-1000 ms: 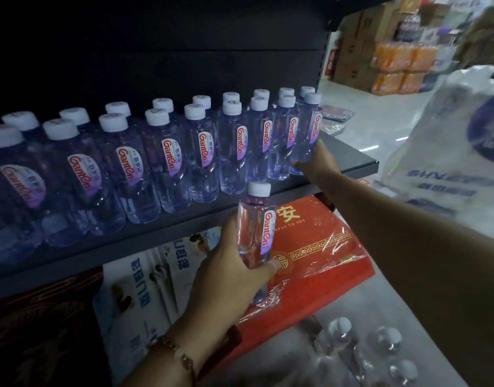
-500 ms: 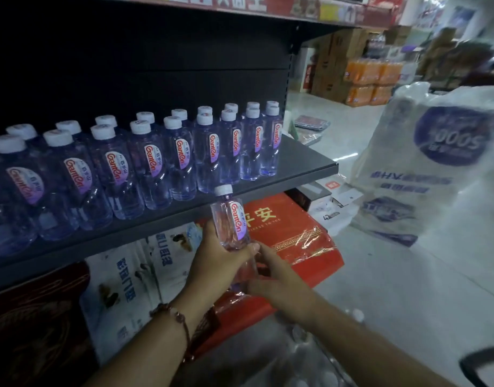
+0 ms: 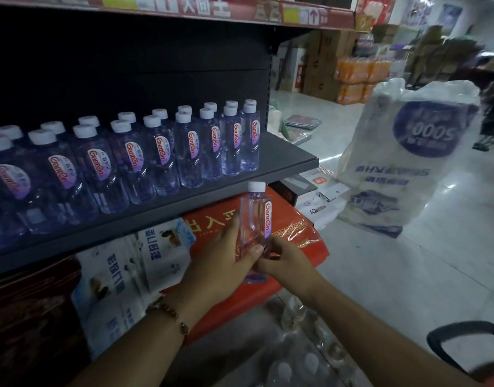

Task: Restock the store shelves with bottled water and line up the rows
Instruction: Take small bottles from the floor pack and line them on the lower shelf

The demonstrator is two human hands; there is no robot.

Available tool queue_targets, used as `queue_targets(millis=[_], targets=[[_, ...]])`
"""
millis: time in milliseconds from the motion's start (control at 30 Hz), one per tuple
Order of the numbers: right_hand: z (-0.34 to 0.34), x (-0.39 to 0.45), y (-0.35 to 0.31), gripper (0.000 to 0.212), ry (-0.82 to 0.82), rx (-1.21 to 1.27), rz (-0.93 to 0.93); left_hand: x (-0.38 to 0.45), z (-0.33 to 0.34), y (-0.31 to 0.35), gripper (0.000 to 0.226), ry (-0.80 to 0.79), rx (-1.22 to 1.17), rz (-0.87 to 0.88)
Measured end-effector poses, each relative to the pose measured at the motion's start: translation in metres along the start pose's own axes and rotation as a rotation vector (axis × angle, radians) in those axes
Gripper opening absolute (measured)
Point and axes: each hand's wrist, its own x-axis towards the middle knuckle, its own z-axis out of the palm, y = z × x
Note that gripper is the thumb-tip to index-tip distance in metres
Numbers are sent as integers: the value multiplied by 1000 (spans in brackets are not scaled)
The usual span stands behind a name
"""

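Observation:
A clear water bottle [image 3: 255, 216] with a white cap and a red-lettered label stands upright in front of the dark shelf's [image 3: 290, 160] front edge, below its level. My left hand [image 3: 226, 258] grips its lower body from the left, thumb across the front. My right hand [image 3: 282, 261] holds the bottle's lower part from the right. On the shelf, two rows of matching bottles [image 3: 162, 152] run from the left edge to near the right end. The shelf's right end is bare.
A red wrapped box [image 3: 296, 236] and white-blue packs [image 3: 123, 275] fill the lower shelf. More bottles in plastic wrap [image 3: 296, 367] lie on the floor below my arms. A big white printed bag [image 3: 402, 163] stands on the floor at right, and orange drink packs [image 3: 357, 76] are stacked far back.
My right hand left the end bottle on the shelf and came down to hold the loose bottle. The view swung right and the bottle moved toward the shelf's right end.

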Motion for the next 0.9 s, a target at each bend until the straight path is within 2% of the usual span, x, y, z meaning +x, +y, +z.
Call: queue_targets(millis=[100, 233, 333, 467, 633, 767, 900], targets=[[-15, 14, -1, 25, 38, -11, 21, 6, -9, -3, 76, 46, 437, 63], [-40, 53, -2, 32, 169, 23, 33, 19, -8, -13, 78, 43, 594, 59], [-59, 93, -13, 31, 238, 7, -1, 27, -6, -17, 82, 57, 626, 61], [-80, 164, -40, 41, 345, -1, -67, 41, -2, -21, 81, 90, 637, 79], [-88, 253, -41, 37, 459, -213, -58, 55, 6, -30, 82, 79, 657, 74], [-88, 300, -24, 51, 456, -339, 2, 61, 6, -44, 82, 34, 641, 34], [-88, 323, -21, 53, 472, -398, -19, 63, 1, -52, 79, 3, 621, -17]])
